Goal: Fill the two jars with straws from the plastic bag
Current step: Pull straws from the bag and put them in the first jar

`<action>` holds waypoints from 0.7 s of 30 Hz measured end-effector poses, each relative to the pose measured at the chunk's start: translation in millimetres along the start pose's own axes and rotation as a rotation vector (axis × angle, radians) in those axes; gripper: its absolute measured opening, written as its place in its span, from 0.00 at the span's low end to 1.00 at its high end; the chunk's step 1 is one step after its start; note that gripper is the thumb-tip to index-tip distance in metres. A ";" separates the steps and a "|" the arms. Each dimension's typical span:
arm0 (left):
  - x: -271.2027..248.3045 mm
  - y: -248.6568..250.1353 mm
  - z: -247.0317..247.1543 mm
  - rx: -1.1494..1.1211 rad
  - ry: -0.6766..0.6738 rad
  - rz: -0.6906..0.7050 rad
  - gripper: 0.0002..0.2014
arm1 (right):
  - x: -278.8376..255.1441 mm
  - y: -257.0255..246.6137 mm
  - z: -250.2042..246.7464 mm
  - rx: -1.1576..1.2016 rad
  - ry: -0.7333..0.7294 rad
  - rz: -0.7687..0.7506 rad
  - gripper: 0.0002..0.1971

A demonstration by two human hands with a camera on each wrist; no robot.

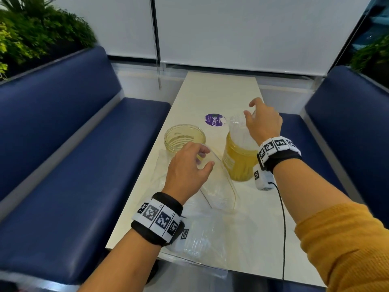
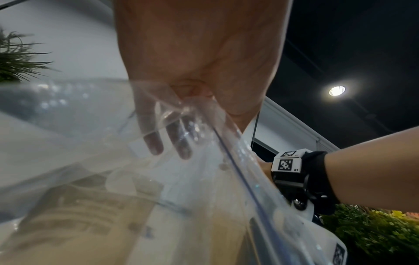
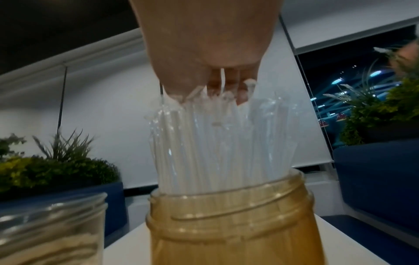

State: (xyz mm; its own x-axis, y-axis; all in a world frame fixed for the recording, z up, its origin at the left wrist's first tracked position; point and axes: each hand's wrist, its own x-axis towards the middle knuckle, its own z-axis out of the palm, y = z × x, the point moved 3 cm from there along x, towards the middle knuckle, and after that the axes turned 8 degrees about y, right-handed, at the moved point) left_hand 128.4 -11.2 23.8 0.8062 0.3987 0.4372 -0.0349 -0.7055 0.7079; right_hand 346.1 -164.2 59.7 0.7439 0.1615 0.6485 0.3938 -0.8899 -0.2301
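Observation:
Two yellow-tinted clear jars stand mid-table. The left jar (image 1: pixel 184 137) (image 3: pixel 52 224) has nothing in it. The right jar (image 1: pixel 240 163) (image 3: pixel 231 224) holds an upright bundle of clear wrapped straws (image 1: pixel 240 133) (image 3: pixel 215 143). My right hand (image 1: pixel 263 121) (image 3: pixel 204 44) hovers over that bundle with fingers spread, and its fingertips touch the straw tops. My left hand (image 1: pixel 189 165) (image 2: pixel 199 62) pinches the open mouth of the clear plastic bag (image 1: pixel 219 186) (image 2: pixel 113 161) and lifts it. More straws (image 1: pixel 195 241) lie in the bag near the table's front edge.
A round purple sticker (image 1: pixel 213 120) lies on the white table (image 1: pixel 210 91) behind the jars. Blue benches flank the table on the left (image 1: pixel 73 144) and right (image 1: pixel 347 114). A black cable (image 1: pixel 283 218) hangs from my right wrist.

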 end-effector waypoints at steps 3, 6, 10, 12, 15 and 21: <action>-0.1 0.3 -1.3 -0.003 -0.002 0.002 0.13 | -3.4 -0.7 3.1 -0.092 0.006 -0.065 0.11; -1.0 0.0 -3.3 -0.008 -0.006 0.005 0.12 | -12.6 -0.9 14.3 -0.258 -0.121 -0.138 0.23; -0.7 -0.3 -3.1 -0.003 -0.075 0.002 0.18 | -11.2 -9.3 -3.4 -0.133 -0.055 -0.111 0.28; -0.3 -1.3 -1.3 0.011 -0.144 0.000 0.24 | -12.5 -28.3 -27.6 -0.018 0.040 -0.155 0.23; -0.2 -0.3 -0.6 0.019 -0.186 0.008 0.32 | -31.3 -66.3 -56.2 0.144 -0.112 -0.241 0.22; -0.2 -1.2 1.1 -0.057 -0.207 -0.002 0.37 | -107.8 -97.3 -37.2 0.202 -1.002 -0.286 0.07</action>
State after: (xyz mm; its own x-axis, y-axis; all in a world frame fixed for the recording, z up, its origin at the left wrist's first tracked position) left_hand 129.0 -11.1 22.3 0.9101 0.2673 0.3167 -0.0618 -0.6682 0.7414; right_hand 207.5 -110.9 39.2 0.6785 0.7133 -0.1756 0.6381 -0.6907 -0.3402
